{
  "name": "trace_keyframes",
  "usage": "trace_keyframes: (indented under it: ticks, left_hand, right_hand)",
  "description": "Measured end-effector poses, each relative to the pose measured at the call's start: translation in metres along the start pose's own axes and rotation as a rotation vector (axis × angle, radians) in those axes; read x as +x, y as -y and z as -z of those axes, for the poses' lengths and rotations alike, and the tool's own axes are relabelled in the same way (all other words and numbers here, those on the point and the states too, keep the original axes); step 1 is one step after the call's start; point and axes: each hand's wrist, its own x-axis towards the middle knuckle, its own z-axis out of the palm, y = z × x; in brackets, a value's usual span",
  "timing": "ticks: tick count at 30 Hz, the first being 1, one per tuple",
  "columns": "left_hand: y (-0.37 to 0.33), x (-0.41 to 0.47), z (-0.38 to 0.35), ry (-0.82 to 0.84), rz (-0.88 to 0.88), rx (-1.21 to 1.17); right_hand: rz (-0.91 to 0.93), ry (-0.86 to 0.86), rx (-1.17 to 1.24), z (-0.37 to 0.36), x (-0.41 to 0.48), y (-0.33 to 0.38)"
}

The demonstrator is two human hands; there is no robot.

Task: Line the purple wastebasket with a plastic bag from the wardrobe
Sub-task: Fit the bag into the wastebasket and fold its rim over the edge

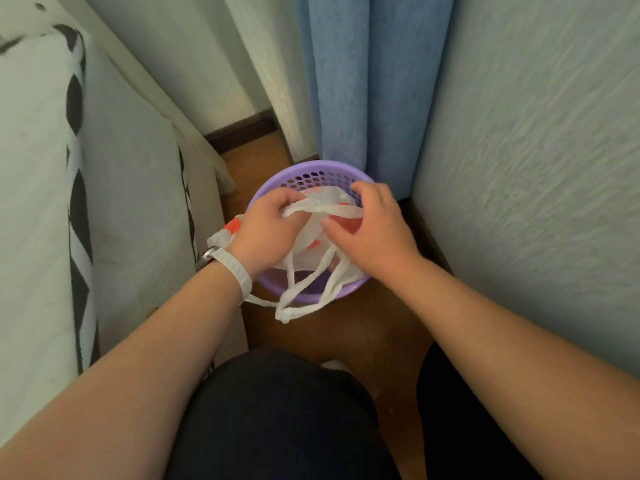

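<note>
I judge the job a little past halfway. The bag (304,258) is at the basket (311,165), so the fetching is done, but the lining is not. The white film with its red print sits bunched over the basket's mouth. Part of it lies inside, and a fold sticks out past the rim at 9 o'clock, behind the left hand (266,226). The handles (298,306) droop over the rim at 6 o'clock and hang outside, above the floor (346,334). The far wall of the basket, at 12 o'clock, is bare, with its holes showing. As I read it, the mouth has yet to be opened out, the body pushed down and the edge turned over the rim all round.

Both hands are over the basket with the forearms reaching in from 6 o'clock. The left hand is at 9 o'clock of the opening, knuckles up, fingers curled round a twisted band of film. The right hand (377,230) is at 3 o'clock, with fingers hooked over the top of the same band and the thumb under it. The band runs taut between them.

The basket stands on the floor, with the curtain (374,81) at its 12 o'clock, the wall (519,168) at 3 and the bed (121,168) at 9.
</note>
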Motion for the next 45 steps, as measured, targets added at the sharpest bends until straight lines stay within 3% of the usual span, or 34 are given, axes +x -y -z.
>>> trace_keyframes:
  ticks: [3, 6, 12, 18, 23, 25, 28, 34, 36, 39, 42, 45]
  left_hand:
    - [-0.01, -0.004, 0.0, 0.027, 0.021, -0.166]
    - [-0.013, -0.002, 0.003, -0.024, -0.048, -0.136]
    - [-0.002, 0.003, 0.008, 0.08, -0.126, 0.547]
    - [-0.006, 0.016, 0.011, 0.06, -0.088, 0.328]
    - [-0.014, 0.048, 0.013, -0.015, -0.104, 0.247]
    - [-0.015, 0.058, 0.012, 0.025, -0.128, 0.185]
    - [-0.014, 0.071, 0.011, 0.114, -0.157, 0.203]
    - [0.0, 0.094, 0.021, 0.114, -0.319, 0.492]
    - [0.009, 0.098, 0.023, 0.092, -0.361, 0.579]
    - [0.024, 0.103, 0.024, 0.029, -0.319, 0.638]
    - [0.036, 0.112, 0.025, -0.052, -0.272, 0.658]
    - [0.041, 0.121, 0.031, -0.181, -0.177, 0.615]
  right_hand:
    - [-0.003, 0.07, -0.053, -0.004, -0.004, 0.001]
    - [0.051, 0.011, -0.058, 0.0, -0.001, -0.002]
    - [-0.007, -0.108, -0.001, 0.014, 0.006, -0.013]
    - [-0.024, -0.177, 0.022, 0.017, 0.015, -0.021]
    - [0.363, -0.324, -0.081, 0.015, 0.007, -0.001]
    - [0.434, -0.231, -0.079, 0.01, 0.005, 0.006]
    - [0.303, 0.122, -0.1, -0.001, 0.01, 0.009]
    - [0.148, 0.539, -0.373, -0.02, 0.026, -0.002]
    - [0.145, 0.596, -0.467, -0.019, 0.023, -0.007]
    - [0.165, 0.602, -0.419, -0.009, 0.018, -0.011]
    - [0.304, 0.523, -0.336, 0.005, 0.01, -0.007]
    - [0.418, 0.576, -0.39, 0.015, -0.009, -0.005]
